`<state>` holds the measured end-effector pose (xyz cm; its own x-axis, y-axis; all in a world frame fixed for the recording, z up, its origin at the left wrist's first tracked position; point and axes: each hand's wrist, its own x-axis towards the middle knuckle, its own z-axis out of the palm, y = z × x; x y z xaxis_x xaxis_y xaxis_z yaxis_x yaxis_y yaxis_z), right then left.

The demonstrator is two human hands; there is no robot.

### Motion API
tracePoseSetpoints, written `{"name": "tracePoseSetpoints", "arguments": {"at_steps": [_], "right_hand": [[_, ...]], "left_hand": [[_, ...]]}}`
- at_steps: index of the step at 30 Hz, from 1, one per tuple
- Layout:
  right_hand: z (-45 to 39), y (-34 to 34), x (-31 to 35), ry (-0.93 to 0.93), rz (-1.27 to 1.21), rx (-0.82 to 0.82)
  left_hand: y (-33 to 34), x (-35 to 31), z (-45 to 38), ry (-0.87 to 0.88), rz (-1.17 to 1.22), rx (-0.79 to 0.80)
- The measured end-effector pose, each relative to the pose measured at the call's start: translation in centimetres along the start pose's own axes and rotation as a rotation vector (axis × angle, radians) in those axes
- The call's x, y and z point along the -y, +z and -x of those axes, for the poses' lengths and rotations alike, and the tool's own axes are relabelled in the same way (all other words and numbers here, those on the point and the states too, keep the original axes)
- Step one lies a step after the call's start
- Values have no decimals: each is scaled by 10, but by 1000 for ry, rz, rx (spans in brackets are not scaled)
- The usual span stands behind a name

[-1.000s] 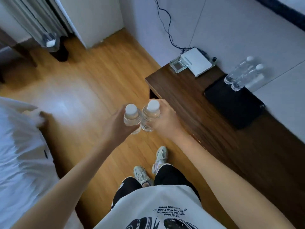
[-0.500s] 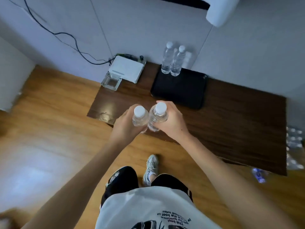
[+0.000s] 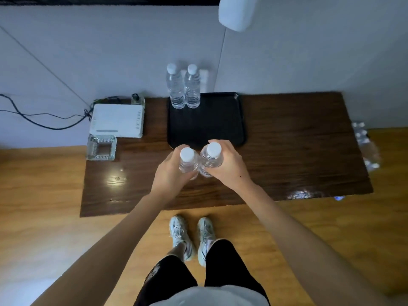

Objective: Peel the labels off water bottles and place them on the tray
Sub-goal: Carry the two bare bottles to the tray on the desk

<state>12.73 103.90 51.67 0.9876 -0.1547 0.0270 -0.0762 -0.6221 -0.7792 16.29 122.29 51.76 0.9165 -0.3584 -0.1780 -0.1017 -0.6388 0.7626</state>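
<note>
Clear plastic water bottle with a white cap (image 3: 187, 161) is gripped by the left hand (image 3: 171, 173), fingers curled round its body. The right hand (image 3: 227, 165) grips a 2nd clear bottle (image 3: 210, 159) the same way, and both bottles touch, held over the dark wooden counter (image 3: 298, 151) just before the black rectangular tray (image 3: 220, 124). 2 more clear bottles (image 3: 184, 88) stand upright at the tray's far left corner. A white flat box (image 3: 118, 120) lies left of the tray.

Black plastic tray (image 3: 220, 129), dark brown wood-grained table (image 3: 298, 151), clear white-capped water bottles (image 3: 184, 89), white router box (image 3: 118, 120), honey-coloured wooden floor (image 3: 39, 195)
</note>
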Motion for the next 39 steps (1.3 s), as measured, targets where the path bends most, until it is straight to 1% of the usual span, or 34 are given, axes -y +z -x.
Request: {"name": "tracePoseSetpoints", "arguments": {"at_steps": [6, 12, 14, 18, 22, 25, 28, 35, 39], "right_hand": [[-13, 40, -37, 68, -21, 33], [-26, 62, -63, 56, -23, 46], [-25, 67, -72, 65, -44, 52], [-15, 74, -88, 148, -130, 49], [-7, 81, -96, 259, -219, 80], [0, 89, -105, 291, -224, 71], [4, 97, -109, 305, -273, 55], [-9, 98, -101, 278, -345, -7], [-33, 88, -90, 223, -344, -31]], "left_hand": [[23, 40, -27, -62, -9, 20], [43, 58, -40, -80, 52, -30], [50, 65, -40, -96, 79, -20], [61, 80, -38, -148, 119, -38], [64, 89, -39, -213, 152, -16], [67, 95, -41, -234, 201, -27], [73, 99, -42, -261, 250, -50], [74, 98, -45, -259, 335, -126], [56, 82, -65, -196, 303, -187]]}}
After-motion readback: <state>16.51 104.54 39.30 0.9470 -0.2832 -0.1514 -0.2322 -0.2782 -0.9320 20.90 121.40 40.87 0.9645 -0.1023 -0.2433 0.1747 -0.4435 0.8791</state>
